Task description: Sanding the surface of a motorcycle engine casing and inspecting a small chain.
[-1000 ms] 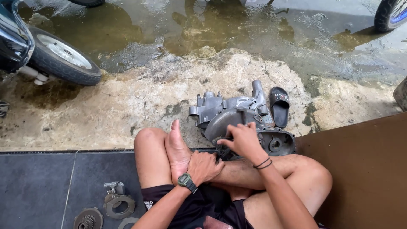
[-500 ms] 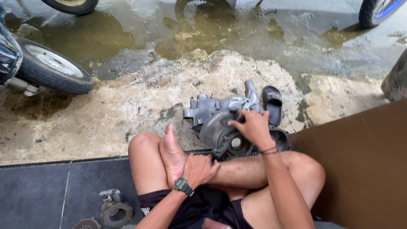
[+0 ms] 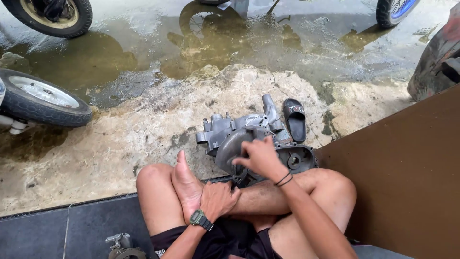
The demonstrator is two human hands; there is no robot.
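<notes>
I sit cross-legged at the edge of a dark step. My right hand (image 3: 258,157) rests on a grey metal engine casing (image 3: 230,136) that lies on the wet concrete just past my shins, fingers curled over its rounded cover. My left hand (image 3: 218,199), with a dark wristwatch on the wrist, is wrapped around my own ankle beside my upturned foot (image 3: 187,184). A round opening of the casing (image 3: 294,160) shows to the right of my right hand.
A black slide sandal (image 3: 294,120) lies behind the casing. Motorcycle wheels stand at the left (image 3: 40,103), top left (image 3: 52,14) and top right (image 3: 393,9). Puddles cover the far ground. A brown board (image 3: 412,172) rises at the right. Metal parts (image 3: 122,244) lie by my left thigh.
The view has tilted up and shifted, so the casing sits lower in the frame. My right hand has slid slightly left across the casing's cover. The left hand stays on the ankle.
</notes>
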